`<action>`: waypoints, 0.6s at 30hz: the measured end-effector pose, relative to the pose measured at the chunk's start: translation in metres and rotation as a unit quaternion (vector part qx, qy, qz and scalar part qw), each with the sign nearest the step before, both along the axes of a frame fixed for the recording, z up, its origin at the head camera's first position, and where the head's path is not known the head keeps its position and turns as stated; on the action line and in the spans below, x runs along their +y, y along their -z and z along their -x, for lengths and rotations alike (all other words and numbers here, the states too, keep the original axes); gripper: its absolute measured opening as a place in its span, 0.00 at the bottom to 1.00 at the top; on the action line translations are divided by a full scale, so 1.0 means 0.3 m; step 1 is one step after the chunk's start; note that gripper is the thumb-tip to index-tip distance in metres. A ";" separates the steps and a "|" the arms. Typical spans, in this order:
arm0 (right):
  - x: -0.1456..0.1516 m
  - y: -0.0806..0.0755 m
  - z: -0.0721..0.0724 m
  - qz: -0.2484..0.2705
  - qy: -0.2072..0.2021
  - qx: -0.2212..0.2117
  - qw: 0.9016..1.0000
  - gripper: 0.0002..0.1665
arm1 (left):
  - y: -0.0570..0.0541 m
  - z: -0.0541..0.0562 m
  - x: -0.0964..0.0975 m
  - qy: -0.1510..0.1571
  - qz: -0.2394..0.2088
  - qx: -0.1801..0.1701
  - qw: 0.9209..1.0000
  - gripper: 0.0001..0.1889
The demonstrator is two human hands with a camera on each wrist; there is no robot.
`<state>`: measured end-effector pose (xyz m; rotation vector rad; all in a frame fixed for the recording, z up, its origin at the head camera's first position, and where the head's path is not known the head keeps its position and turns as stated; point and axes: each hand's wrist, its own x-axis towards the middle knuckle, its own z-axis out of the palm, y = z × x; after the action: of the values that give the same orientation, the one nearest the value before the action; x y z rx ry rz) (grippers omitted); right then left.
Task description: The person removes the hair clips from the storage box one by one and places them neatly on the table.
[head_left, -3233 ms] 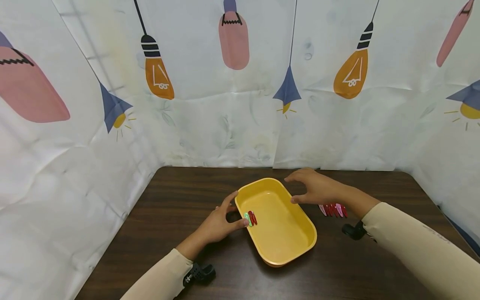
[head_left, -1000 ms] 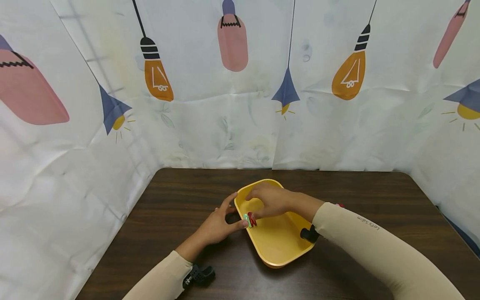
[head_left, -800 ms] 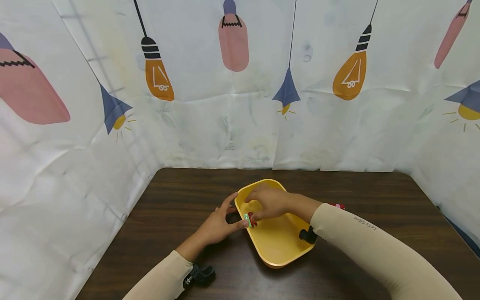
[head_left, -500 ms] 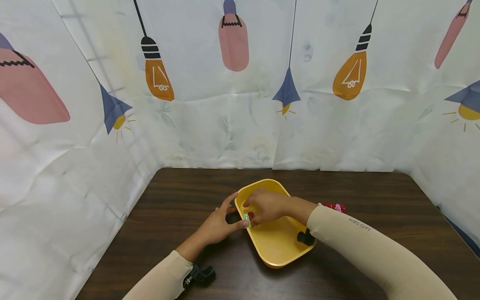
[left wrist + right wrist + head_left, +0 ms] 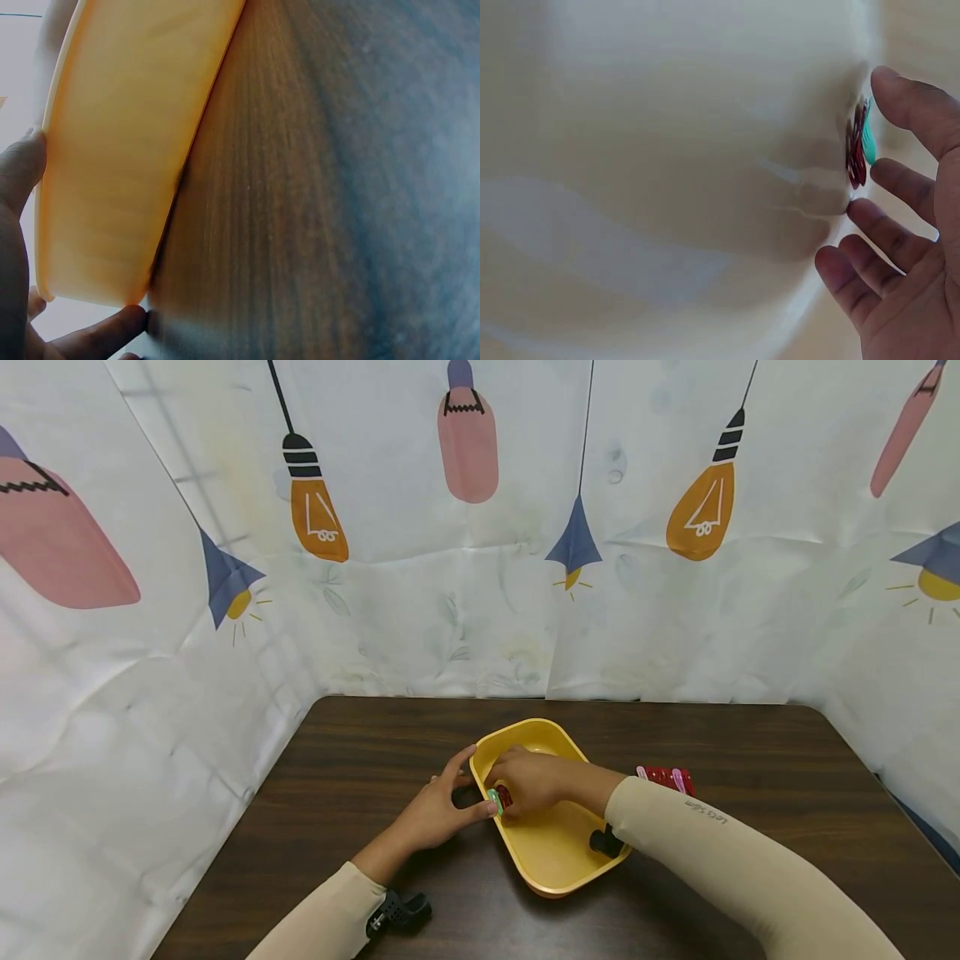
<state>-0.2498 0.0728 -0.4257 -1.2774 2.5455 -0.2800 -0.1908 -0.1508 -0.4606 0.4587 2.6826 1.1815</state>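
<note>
A yellow plastic tub (image 5: 551, 852) stands on the dark wooden table. Inside, against its left wall, a mint-green snap hair clip (image 5: 495, 801) and dark red hair clips (image 5: 856, 146) lean side by side. My right hand (image 5: 534, 781) reaches down into the tub. In the right wrist view, its thumb and index finger lie spread at either end of the clips, with the other fingers near the tub wall. My left hand (image 5: 442, 806) spans the left side of the tub, the thumb (image 5: 22, 161) on the rim and fingers (image 5: 101, 334) at its far corner.
A row of red and pink hair clips (image 5: 666, 778) lies on the table (image 5: 757, 760) right of the tub, close to the right sleeve (image 5: 720, 843). Printed white sheets (image 5: 420, 618) hang behind the table and at both sides.
My right hand has moved left from beside the tub into it, then lower over the clips, hiding more of the red ones. My left hand has stayed in place.
</note>
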 end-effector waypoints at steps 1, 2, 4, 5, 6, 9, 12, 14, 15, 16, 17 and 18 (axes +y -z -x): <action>-0.002 0.000 -0.002 -0.001 -0.001 0.001 1.000 0.30 | 0.000 0.000 0.000 0.000 0.000 -0.001 1.000 0.51; -0.004 -0.001 -0.004 -0.002 -0.001 0.001 1.000 0.30 | -0.001 0.000 0.000 0.001 0.000 -0.001 1.000 0.51; -0.007 -0.001 -0.007 -0.005 0.001 0.002 1.000 0.30 | -0.003 -0.001 0.001 0.002 0.000 -0.002 1.000 0.50; -0.007 -0.002 -0.008 -0.006 0.002 0.002 1.000 0.30 | -0.004 -0.001 0.001 0.001 0.001 -0.002 1.000 0.51; -0.008 -0.002 -0.009 -0.007 0.002 0.004 1.000 0.29 | -0.006 -0.002 0.002 0.001 0.001 -0.003 1.000 0.51; -0.008 -0.002 -0.011 -0.009 0.002 0.007 1.000 0.28 | -0.009 -0.002 0.003 0.000 0.001 -0.002 1.000 0.50; -0.009 0.001 -0.011 -0.010 -0.001 0.013 1.000 0.27 | -0.010 -0.002 0.004 -0.001 0.001 -0.001 1.000 0.51; -0.010 0.004 -0.010 -0.010 -0.003 0.016 1.000 0.25 | -0.008 -0.001 0.003 0.000 0.001 0.000 1.000 0.51; -0.011 0.004 -0.011 -0.010 -0.004 0.017 1.000 0.25 | -0.007 -0.001 0.003 0.000 0.000 0.001 1.000 0.51; -0.011 0.006 -0.011 -0.010 -0.004 0.018 1.000 0.24 | -0.006 -0.001 0.003 0.001 0.000 0.002 1.000 0.51; -0.012 0.007 -0.011 -0.009 -0.003 0.018 1.000 0.23 | -0.005 0.000 0.002 0.001 0.000 0.003 1.000 0.51; -0.013 0.007 -0.011 -0.009 -0.002 0.018 1.000 0.23 | -0.004 0.000 0.002 0.001 0.000 0.002 1.000 0.50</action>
<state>-0.2464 0.0690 -0.4280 -1.2937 2.5686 -0.2358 -0.1907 -0.1502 -0.4594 0.4659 2.6850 1.1812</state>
